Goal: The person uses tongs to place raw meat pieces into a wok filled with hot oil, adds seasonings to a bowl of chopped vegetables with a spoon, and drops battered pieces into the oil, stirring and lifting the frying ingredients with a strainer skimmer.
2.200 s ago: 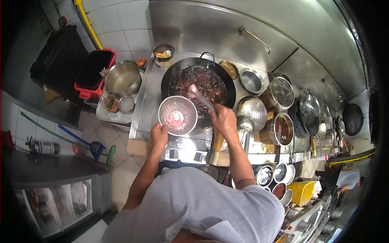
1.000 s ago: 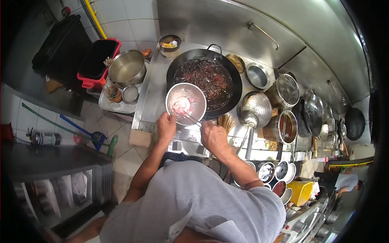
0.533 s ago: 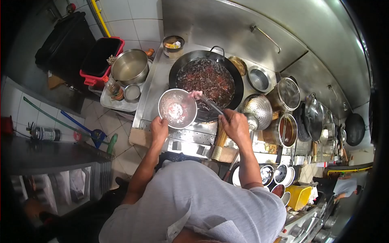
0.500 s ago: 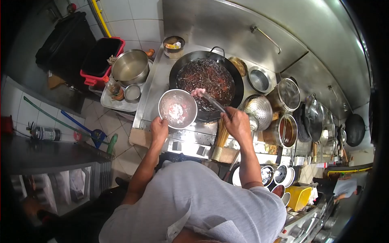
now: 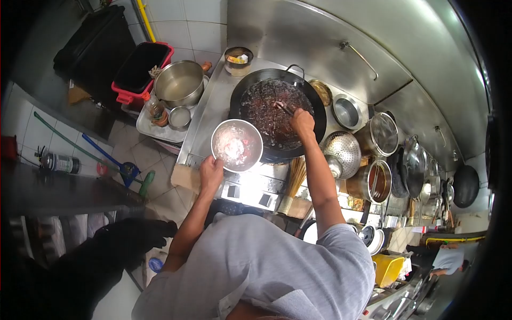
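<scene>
My left hand (image 5: 212,173) is closed on the near rim of a metal bowl (image 5: 254,137). Inside it lies a white floury mix (image 5: 233,148) with pinkish bits. Over the large black wok (image 5: 319,117), my right hand (image 5: 302,124) grips a pair of metal tongs (image 5: 286,109). The tips of the tongs point down at the dark, bubbling oil (image 5: 266,120); a small pinkish piece seems to be at the tips, though bubbles make it hard to tell. The bowl is held at the wok's near left edge.
A perforated ladle (image 5: 345,152), a metal pan (image 5: 346,111) and a bamboo brush (image 5: 293,184) lie right of the wok. A small pot (image 5: 238,60) stands behind. Left are a large pot (image 5: 177,82) and a bottle (image 5: 157,111). A dark-clothed person (image 5: 128,237) is at lower left.
My right hand has moved forward, bringing the tongs from beside the bowl, where they held a pink piece, to over the oil. The dark-clothed person fills more of the lower left.
</scene>
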`<state>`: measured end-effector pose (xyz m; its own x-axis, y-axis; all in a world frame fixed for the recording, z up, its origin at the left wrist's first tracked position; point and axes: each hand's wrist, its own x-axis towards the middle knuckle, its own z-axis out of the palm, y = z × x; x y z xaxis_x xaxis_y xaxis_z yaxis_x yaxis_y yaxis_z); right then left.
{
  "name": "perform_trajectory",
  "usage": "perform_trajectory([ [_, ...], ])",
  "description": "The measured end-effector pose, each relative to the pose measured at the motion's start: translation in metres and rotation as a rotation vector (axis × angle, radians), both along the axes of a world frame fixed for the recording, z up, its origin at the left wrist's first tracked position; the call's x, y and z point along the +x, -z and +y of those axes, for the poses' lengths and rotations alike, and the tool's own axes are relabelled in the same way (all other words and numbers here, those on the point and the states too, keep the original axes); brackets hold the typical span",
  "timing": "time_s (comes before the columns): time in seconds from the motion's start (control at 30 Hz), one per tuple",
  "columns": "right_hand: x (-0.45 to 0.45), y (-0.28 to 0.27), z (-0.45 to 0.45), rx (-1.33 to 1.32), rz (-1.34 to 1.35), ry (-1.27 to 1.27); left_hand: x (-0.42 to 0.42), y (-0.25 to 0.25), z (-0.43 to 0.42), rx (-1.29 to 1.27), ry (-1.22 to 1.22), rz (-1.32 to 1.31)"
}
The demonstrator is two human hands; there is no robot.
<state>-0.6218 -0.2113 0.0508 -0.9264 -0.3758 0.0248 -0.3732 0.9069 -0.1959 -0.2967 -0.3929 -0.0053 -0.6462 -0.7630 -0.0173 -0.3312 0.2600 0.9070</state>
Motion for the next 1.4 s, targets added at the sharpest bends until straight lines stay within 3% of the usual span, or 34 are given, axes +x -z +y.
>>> perform_trajectory([
  [0.1,0.020,-0.024,-0.004,-0.009,0.031,0.070,0.000,-0.004,-0.004,0.026,-0.030,0.029],
  [0.17,0.052,-0.046,0.003,-0.151,0.082,0.017,0.002,-0.006,-0.005,0.045,-0.052,0.025],
  [0.27,0.115,-0.101,0.010,-0.275,-0.058,-0.083,-0.002,-0.010,-0.008,0.007,-0.039,0.013],
  [0.4,0.172,-0.120,0.022,-0.326,-0.199,-0.190,-0.011,-0.008,-0.008,-0.025,-0.032,-0.010],
  [0.6,0.202,-0.101,0.034,-0.497,-0.273,-0.097,-0.018,-0.024,-0.004,0.036,0.086,0.037],
  [0.7,0.221,-0.061,0.046,-0.611,-0.096,-0.073,-0.013,-0.029,0.002,0.070,0.186,0.039],
  [1.0,0.320,-0.010,0.101,-0.956,-0.263,0.639,-0.004,-0.035,0.025,0.098,0.607,0.008],
  [1.07,0.350,-0.014,0.108,-1.225,-0.394,0.878,0.000,-0.038,0.034,0.147,0.753,0.035],
  [1.2,0.408,-0.042,0.108,-1.427,-0.387,1.058,0.012,-0.024,0.054,0.138,1.040,-0.001],
  [1.4,0.487,-0.022,0.128,-1.718,-0.198,1.205,0.035,-0.026,0.097,0.050,1.346,-0.013],
])
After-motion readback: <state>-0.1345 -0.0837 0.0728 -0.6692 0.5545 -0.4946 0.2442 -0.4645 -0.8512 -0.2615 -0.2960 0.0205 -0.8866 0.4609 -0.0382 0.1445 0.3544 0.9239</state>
